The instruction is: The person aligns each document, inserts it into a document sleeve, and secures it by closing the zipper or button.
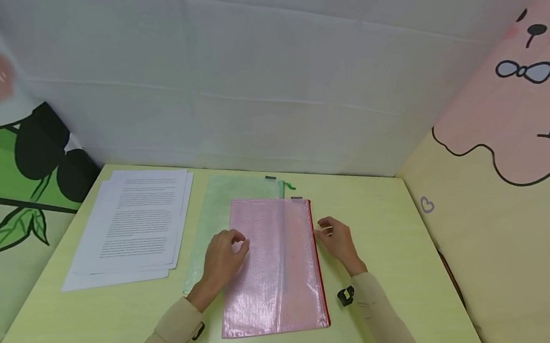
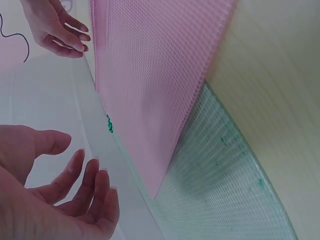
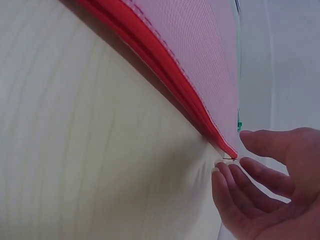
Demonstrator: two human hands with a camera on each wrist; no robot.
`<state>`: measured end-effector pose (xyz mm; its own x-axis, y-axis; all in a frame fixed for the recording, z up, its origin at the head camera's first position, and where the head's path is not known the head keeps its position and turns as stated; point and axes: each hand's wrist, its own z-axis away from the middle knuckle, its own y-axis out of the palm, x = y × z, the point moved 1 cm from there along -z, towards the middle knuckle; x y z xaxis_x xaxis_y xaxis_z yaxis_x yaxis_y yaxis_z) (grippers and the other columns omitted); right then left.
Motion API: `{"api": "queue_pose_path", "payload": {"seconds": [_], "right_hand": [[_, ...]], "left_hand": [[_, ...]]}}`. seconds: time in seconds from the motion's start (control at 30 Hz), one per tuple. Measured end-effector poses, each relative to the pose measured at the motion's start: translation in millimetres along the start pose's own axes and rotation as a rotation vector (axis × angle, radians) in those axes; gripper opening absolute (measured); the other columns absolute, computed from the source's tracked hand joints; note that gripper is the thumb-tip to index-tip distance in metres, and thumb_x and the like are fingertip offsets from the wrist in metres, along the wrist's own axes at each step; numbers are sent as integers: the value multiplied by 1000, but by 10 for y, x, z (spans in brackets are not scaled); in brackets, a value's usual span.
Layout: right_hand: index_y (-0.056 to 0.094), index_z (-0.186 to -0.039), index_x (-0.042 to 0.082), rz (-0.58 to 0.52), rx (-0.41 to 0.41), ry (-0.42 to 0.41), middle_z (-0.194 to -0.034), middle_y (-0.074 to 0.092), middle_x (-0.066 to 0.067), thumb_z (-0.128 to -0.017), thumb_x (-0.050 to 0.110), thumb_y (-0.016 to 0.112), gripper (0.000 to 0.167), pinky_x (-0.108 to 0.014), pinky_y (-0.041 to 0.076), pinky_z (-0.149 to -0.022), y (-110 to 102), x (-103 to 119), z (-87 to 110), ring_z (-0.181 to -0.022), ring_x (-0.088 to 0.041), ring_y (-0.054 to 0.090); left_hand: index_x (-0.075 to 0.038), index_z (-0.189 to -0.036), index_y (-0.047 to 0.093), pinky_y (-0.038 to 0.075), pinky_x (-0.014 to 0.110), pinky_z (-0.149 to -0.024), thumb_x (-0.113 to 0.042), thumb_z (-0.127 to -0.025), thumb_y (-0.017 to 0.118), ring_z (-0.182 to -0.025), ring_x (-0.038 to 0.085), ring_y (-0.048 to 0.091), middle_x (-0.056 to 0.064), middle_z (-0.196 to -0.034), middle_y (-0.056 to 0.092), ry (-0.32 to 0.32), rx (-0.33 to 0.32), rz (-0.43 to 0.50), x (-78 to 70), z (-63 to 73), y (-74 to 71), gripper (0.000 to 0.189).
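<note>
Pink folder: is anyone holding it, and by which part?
Nothing appears held: the left hand is empty near the pink folder, and the right hand curves loosely beside its red edge.

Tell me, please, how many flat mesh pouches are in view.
2: the pink rectangular mesh pouch on top, and the pale green rectangular mesh pouch partly beneath it, extending left and behind. Others underneath would be hidden.
</note>
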<state>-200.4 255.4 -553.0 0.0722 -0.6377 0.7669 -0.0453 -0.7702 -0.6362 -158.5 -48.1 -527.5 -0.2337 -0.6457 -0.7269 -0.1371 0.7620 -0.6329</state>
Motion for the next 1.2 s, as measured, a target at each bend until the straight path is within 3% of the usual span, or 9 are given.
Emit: {"api": "queue_pose_path", "payload": {"seconds": [0.37, 0.77, 1.0, 1.2], "right_hand": [[65, -120, -10, 40, 6, 10, -114, 68, -25, -93, 4, 74, 31, -46, 59, -85, 44, 21, -244, -99, -36, 69], [60, -129, -11, 91, 50, 94, -121, 65, -25, -95, 5, 72, 39, -46, 58, -85, 180, 84, -474, -102, -36, 67], [59, -129, -11, 171, 40, 123, -118, 64, -26, -95, 8, 73, 42, -48, 56, -89, 227, 103, -570, -106, -37, 64], [60, -125, -11, 136, 30, 194, -110, 67, -24, -93, 7, 76, 40, -47, 57, -86, 248, 109, -596, -99, -35, 66]], "left_hand": [[0, -93, 71, 53, 46, -79, -9, -91, 74, -88, 33, 63, 16, -94, 70, 15, 2, 0, -51, -114, 68, 9], [0, -90, 70, 54, 44, -77, -11, -92, 74, -85, 30, 63, 16, -91, 69, 56, 0, -59, -31, -258, 210, 11], [-1, -87, 70, 55, 44, -75, -9, -90, 76, -84, 31, 63, 16, -90, 69, 91, -20, -60, -60, -334, 260, 10], [-1, -89, 70, 55, 43, -76, -9, -91, 75, -84, 30, 63, 15, -90, 69, 88, 0, -66, -91, -364, 325, 10]]}}
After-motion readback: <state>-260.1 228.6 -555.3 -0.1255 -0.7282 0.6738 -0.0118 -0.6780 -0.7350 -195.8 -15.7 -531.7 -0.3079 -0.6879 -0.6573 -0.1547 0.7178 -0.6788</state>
